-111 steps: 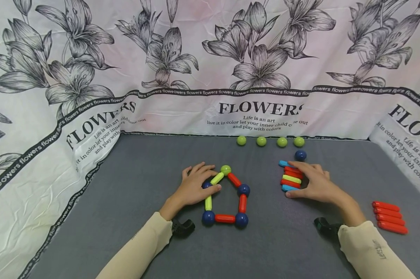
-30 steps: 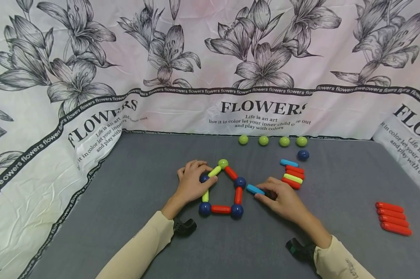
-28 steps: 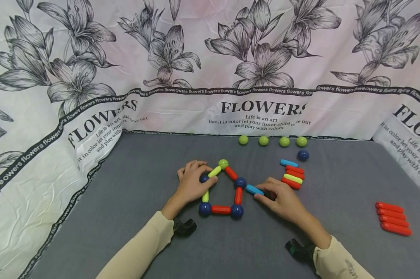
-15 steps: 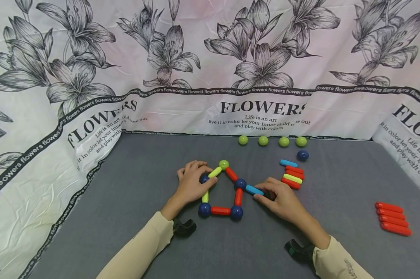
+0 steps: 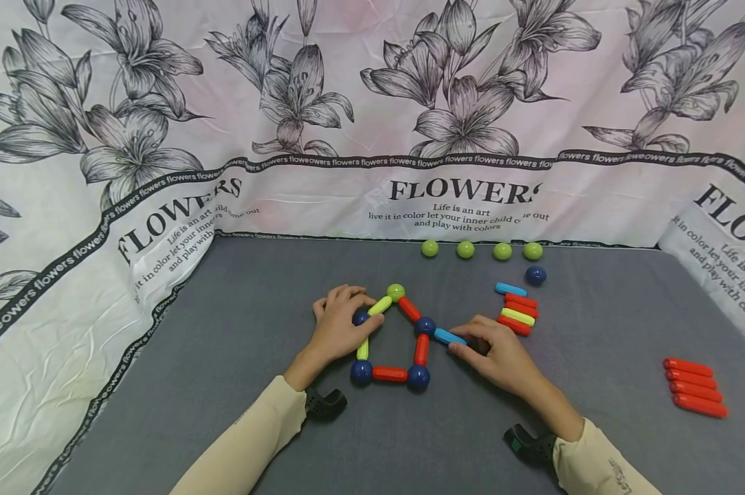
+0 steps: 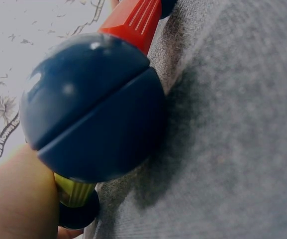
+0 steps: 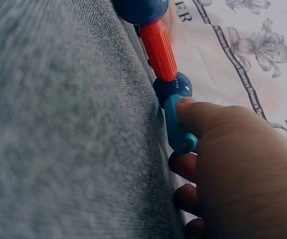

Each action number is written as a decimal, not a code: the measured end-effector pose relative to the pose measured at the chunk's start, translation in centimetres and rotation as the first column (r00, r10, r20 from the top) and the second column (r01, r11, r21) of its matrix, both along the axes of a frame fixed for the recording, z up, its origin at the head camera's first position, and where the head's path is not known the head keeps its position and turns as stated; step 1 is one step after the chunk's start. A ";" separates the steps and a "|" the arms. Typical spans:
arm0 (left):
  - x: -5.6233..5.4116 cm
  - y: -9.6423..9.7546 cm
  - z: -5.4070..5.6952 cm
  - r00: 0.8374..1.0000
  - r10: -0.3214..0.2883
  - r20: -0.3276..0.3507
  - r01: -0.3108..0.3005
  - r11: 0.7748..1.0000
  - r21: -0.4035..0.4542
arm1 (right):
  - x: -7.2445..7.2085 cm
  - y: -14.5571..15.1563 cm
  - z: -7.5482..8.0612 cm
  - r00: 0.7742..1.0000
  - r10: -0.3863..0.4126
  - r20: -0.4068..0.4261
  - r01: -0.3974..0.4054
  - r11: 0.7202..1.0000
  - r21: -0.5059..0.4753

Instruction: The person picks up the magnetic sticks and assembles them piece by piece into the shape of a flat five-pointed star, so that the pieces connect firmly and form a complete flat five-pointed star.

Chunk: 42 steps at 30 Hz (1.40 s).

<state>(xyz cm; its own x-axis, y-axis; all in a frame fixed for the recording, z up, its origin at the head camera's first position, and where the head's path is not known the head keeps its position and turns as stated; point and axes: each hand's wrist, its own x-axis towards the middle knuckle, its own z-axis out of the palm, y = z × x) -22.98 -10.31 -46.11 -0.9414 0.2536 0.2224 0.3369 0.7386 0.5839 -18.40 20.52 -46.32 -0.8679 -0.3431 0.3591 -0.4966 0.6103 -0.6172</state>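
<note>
A five-sided frame of magnetic rods and balls lies on the grey cloth. My left hand [image 5: 341, 327] holds its left blue ball [image 5: 361, 317], thumb on the inner side; the fingers partly cover that ball. Between thumb and fingers my right hand [image 5: 501, 354] pinches a light blue magnetic rod [image 5: 450, 337]. In the right wrist view, one end of this light blue rod [image 7: 177, 122] touches a blue ball [image 7: 182, 85] at the frame's right corner. A light green ball [image 5: 396, 293] forms the top corner. The near-left blue ball [image 6: 96, 107] fills much of the left wrist view.
Several green balls [image 5: 465, 249] line the back edge, with a loose blue ball [image 5: 536, 276] just in front. Below it lies a short stack of coloured rods [image 5: 517, 315]. Several longer red rods [image 5: 694, 388] lie at the far right. A flower-printed cloth [image 5: 323, 199] hangs behind.
My right hand has taken the near light blue rod from the stack and carried it left. Its end, apart from the corner blue ball a second ago, now touches it. My left hand keeps its hold.
</note>
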 end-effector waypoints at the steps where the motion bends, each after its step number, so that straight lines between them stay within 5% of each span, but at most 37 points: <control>1: 0.0 0.0 0.0 1.000 0.000 -0.001 0.000 1.000 0.001 | 0.0 0.0 0.0 1.000 0.001 -0.009 -0.001 1.000 -0.013; 8: 0.0 0.0 0.1 1.000 0.000 -0.015 0.000 1.000 -0.003 | -0.1 0.3 -0.2 0.982 -0.059 -0.180 0.033 0.990 -0.140; 16: 0.0 0.1 0.2 1.000 -0.004 -0.015 0.004 1.000 -0.015 | -1.0 1.5 0.0 0.864 -0.282 -0.418 0.228 0.958 -0.174; 19: -0.1 0.2 0.2 1.000 -0.012 -0.023 0.011 1.000 -0.016 | -1.2 2.3 0.0 0.849 -0.309 -0.428 0.266 0.951 -0.158; 31: 0.0 -0.2 0.0 1.000 -0.009 0.002 0.009 1.000 -0.026 | -1.1 4.4 -0.1 0.857 -0.372 -0.357 0.406 0.914 0.021; 42: -0.1 -0.1 0.0 1.000 -0.005 -0.008 0.005 1.000 -0.014 | -1.4 3.8 -0.4 0.915 -0.121 -0.385 0.144 0.989 0.031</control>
